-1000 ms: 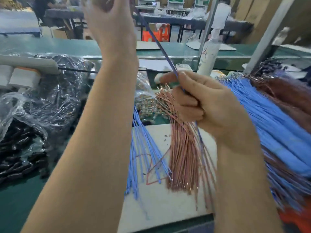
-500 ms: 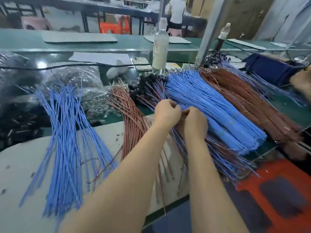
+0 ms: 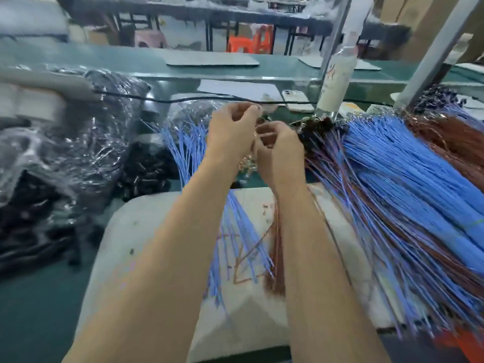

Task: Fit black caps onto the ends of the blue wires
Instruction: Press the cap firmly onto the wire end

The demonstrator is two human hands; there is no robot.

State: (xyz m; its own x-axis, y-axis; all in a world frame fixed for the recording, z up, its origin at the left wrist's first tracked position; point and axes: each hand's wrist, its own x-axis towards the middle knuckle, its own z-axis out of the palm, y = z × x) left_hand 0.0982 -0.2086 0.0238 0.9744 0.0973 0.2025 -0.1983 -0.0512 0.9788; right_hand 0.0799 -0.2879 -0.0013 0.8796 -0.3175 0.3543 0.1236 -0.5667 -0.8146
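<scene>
My left hand (image 3: 231, 134) and my right hand (image 3: 281, 153) are raised close together above the middle of the bench, fingers curled toward each other. A small gold terminal shows between them. A thin wire (image 3: 331, 231) hangs down beside my right forearm from my right hand. Blur hides what my left fingertips pinch. Loose blue wires (image 3: 235, 231) fan out on the white board (image 3: 146, 231) under my arms. Black caps (image 3: 146, 169) lie in a heap at the left. A thick blue wire bundle (image 3: 408, 184) lies on the right, with black-capped wire ends (image 3: 322, 127) at its top.
Brown wires (image 3: 275, 258) lie under my right arm and another brown bundle (image 3: 450, 142) at the far right. A crinkled plastic bag (image 3: 78, 142) covers the left. A white bottle (image 3: 337, 74), a phone (image 3: 297, 99) and a metal post (image 3: 432, 53) stand behind.
My hands have left the mixed wire pile on the right and moved up and left, over the top of the brown bundle. The camera has swung back to the left.
</scene>
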